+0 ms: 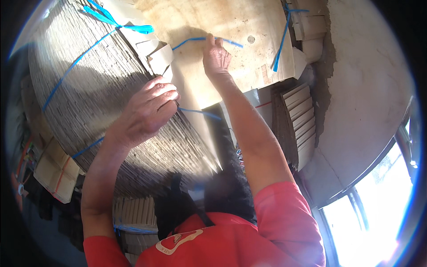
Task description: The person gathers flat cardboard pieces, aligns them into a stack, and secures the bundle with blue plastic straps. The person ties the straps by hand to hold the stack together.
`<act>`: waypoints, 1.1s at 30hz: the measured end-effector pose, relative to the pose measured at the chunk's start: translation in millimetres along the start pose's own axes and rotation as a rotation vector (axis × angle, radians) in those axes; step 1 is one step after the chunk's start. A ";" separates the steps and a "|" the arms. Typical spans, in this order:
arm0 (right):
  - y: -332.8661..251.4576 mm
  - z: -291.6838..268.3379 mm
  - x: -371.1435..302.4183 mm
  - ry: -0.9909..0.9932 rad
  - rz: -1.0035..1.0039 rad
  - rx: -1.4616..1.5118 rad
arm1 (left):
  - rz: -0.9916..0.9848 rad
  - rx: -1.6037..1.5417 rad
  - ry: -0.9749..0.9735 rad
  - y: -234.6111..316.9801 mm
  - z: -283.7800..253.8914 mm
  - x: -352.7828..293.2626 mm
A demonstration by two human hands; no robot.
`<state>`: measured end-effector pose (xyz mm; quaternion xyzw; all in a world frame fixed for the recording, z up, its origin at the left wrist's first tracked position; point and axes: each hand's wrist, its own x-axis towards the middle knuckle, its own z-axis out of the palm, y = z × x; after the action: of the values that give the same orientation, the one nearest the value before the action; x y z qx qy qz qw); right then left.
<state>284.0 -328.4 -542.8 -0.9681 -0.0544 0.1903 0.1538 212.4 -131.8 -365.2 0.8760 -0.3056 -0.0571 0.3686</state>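
Observation:
A big stack of flattened cardboard (164,149), its layered edges facing up, fills the left and middle. My left hand (149,109) lies over the stack's right edge with its fingers curled closed. A blue plastic strap (200,113) comes out beside those fingers, and another stretch of it shows below the wrist. Further up and right, my right hand (217,58) pinches a second length of blue strap (189,40). That length runs from the cardboard's edge, and its free end sticks out past my fingers. What lies under my left palm is hidden.
A knotted blue strap (118,26) crosses the stack's upper part. Behind my right hand is a pale flat board (249,20). More tied cardboard (302,118) stands at the right beside a worn wall (364,84). A folded carton bundle (58,171) sits far left.

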 end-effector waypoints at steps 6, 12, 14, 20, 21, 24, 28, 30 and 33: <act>10.1 2.8 2.5 0.050 -0.052 0.101 | -0.006 0.028 -0.033 -0.3 -1.5 -4.8; 39.8 -13.8 -10.5 -0.094 -0.382 -0.134 | -0.012 0.031 -0.025 3.7 -5.9 -0.3; 49.7 -19.6 -10.4 -0.134 -0.462 -0.194 | -0.022 0.009 -0.041 5.9 -6.9 1.7; 24.5 -57.9 -1.4 -0.338 -0.445 -0.401 | -0.031 0.028 0.024 8.2 4.8 0.4; 20.7 -71.1 0.9 -0.333 -0.435 -0.420 | -0.033 0.020 0.022 7.4 5.9 0.2; 18.7 -109.4 11.0 -0.398 -0.357 -0.416 | -0.048 0.012 0.035 7.7 6.7 -0.7; 20.7 -130.6 11.4 -0.629 -0.267 0.375 | -0.070 0.002 0.069 8.6 10.3 -3.5; 16.2 -127.9 3.1 -0.790 -0.195 0.890 | -0.070 -0.018 0.066 8.5 9.4 -2.8; 6.9 -103.1 -8.2 -0.758 -0.174 1.277 | -0.053 -0.018 0.039 7.2 6.7 -2.3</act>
<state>316.5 -364.9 -451.4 -0.5509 -0.0588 0.4926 0.6712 204.8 -138.4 -365.4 0.8813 -0.2746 -0.0527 0.3809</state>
